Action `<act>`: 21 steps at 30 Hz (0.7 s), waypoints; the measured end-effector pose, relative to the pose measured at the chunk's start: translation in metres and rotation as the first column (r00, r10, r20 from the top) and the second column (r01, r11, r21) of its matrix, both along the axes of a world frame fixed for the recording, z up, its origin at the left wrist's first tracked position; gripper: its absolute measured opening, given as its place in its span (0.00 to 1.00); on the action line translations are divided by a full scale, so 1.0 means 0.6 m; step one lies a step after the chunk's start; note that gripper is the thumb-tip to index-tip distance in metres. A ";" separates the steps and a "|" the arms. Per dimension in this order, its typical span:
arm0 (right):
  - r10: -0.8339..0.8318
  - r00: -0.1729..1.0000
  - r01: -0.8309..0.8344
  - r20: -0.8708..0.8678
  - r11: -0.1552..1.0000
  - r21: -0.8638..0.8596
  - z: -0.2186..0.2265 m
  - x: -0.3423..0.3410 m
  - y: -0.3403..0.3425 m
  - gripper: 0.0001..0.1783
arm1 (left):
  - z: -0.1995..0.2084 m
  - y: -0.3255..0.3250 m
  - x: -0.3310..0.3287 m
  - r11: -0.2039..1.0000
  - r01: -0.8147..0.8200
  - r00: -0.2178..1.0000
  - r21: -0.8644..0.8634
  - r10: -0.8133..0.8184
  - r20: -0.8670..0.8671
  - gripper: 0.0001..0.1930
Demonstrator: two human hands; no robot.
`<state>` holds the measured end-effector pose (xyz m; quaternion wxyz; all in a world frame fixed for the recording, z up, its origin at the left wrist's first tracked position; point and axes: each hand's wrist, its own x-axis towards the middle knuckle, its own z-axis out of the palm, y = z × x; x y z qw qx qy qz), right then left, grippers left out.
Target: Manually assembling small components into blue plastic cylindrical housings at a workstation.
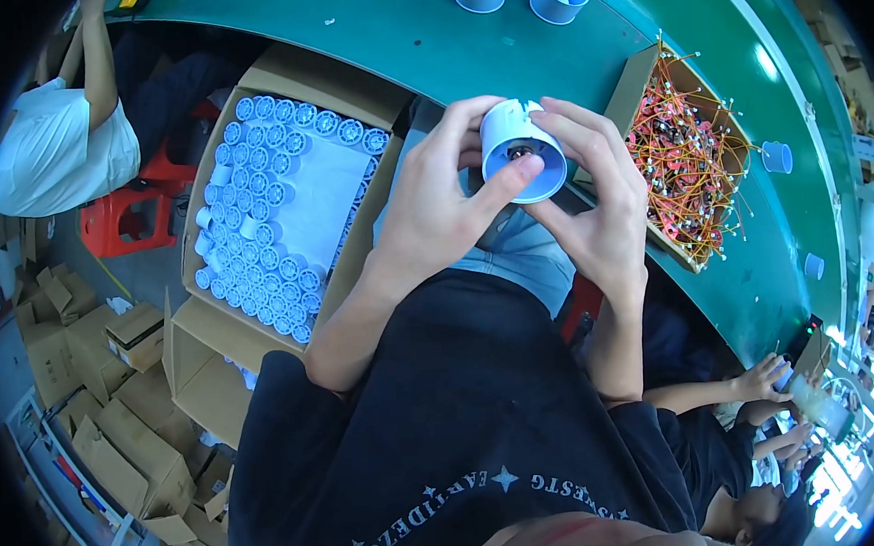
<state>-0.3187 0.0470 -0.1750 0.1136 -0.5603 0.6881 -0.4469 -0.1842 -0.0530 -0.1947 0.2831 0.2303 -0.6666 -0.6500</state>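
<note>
Between my two hands is a pale round plastic housing (510, 125), tilted so that its hollow side faces me. My left hand (439, 195) grips it from the left, with the thumb reaching into the opening over a small dark part. My right hand (599, 178) is closed round the other side, fingers on top and thumb at the lower rim. Just right of that hand, an open carton (636, 86) holds a tangle of small red parts with orange wires (685, 148).
A large carton (330, 74) at my left holds rows of round pale plastic parts (252, 189). Similar housings (558, 0) stand on the green table (362, 27). Co-workers sit far left and lower right. Cardboard boxes (118, 453) and a red stool (113, 218) are on the left.
</note>
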 end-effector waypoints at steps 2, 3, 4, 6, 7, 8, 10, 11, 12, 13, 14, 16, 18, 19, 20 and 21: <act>-0.004 1.000 0.004 -0.012 1.000 -0.019 0.000 0.000 0.001 0.32 | 0.001 -0.002 -0.009 0.997 0.031 0.999 -0.068 -0.028 0.042 0.23; -0.015 1.000 0.015 -0.024 0.999 -0.032 -0.001 0.002 0.002 0.32 | -0.001 -0.001 -0.012 0.996 0.034 0.999 -0.077 -0.032 0.036 0.23; -0.027 0.999 0.026 -0.037 0.999 -0.045 -0.003 0.004 0.004 0.31 | -0.008 0.002 -0.015 0.994 0.010 1.000 -0.106 -0.007 0.027 0.23; -0.044 0.997 0.040 -0.057 0.997 -0.068 -0.011 0.002 0.005 0.31 | -0.016 0.006 -0.021 0.986 -0.040 0.999 -0.163 0.042 0.006 0.24; -0.056 0.994 0.047 -0.088 0.994 -0.101 -0.019 0.003 0.007 0.31 | -0.015 0.007 -0.024 0.986 -0.037 0.999 -0.166 0.038 0.003 0.24; -0.069 0.991 0.053 -0.118 0.990 -0.134 -0.024 0.005 0.008 0.31 | -0.015 0.008 -0.028 0.978 -0.044 0.999 -0.204 0.044 -0.005 0.24; -0.085 0.986 0.060 -0.145 0.984 -0.168 -0.031 0.004 0.013 0.31 | -0.014 0.010 -0.033 0.958 -0.058 0.998 -0.280 0.056 -0.016 0.24; -0.101 0.981 0.069 -0.167 0.980 -0.189 -0.031 0.005 0.015 0.31 | -0.013 0.011 -0.036 0.958 -0.055 0.998 -0.281 0.053 -0.015 0.24; -0.120 0.974 0.078 -0.190 0.974 -0.211 -0.029 0.003 0.017 0.31 | -0.010 0.011 -0.042 0.949 -0.050 0.999 -0.310 0.042 -0.033 0.23; -0.139 0.967 0.088 -0.213 0.968 -0.233 -0.027 0.002 0.018 0.31 | -0.007 0.010 -0.047 0.940 -0.045 0.998 -0.338 0.030 -0.050 0.22; -0.144 0.967 0.092 -0.212 0.967 -0.236 -0.027 -0.001 0.020 0.31 | -0.004 0.009 -0.051 0.929 -0.040 0.998 -0.367 0.016 -0.068 0.22; -0.109 0.955 0.045 -0.275 0.972 -0.229 -0.028 -0.010 0.027 0.33 | -0.013 0.003 -0.053 0.951 0.004 0.996 -0.309 -0.031 -0.084 0.23; -0.101 0.946 0.030 -0.309 0.973 -0.227 -0.029 -0.012 0.030 0.35 | -0.024 -0.002 -0.052 0.979 0.087 0.986 -0.187 -0.112 -0.125 0.25; -0.085 0.976 0.032 -0.198 0.967 -0.255 -0.029 -0.011 0.029 0.34 | -0.028 -0.001 -0.051 0.977 0.095 0.985 -0.190 -0.120 -0.127 0.25; -0.064 0.994 0.037 -0.085 0.959 -0.283 -0.029 -0.009 0.027 0.34 | -0.031 0.002 -0.048 0.984 0.075 0.979 -0.164 -0.104 -0.174 0.24; -0.037 0.999 0.044 0.029 0.950 -0.310 -0.029 -0.006 0.025 0.33 | -0.032 0.005 -0.045 0.989 0.056 0.972 -0.136 -0.085 -0.219 0.24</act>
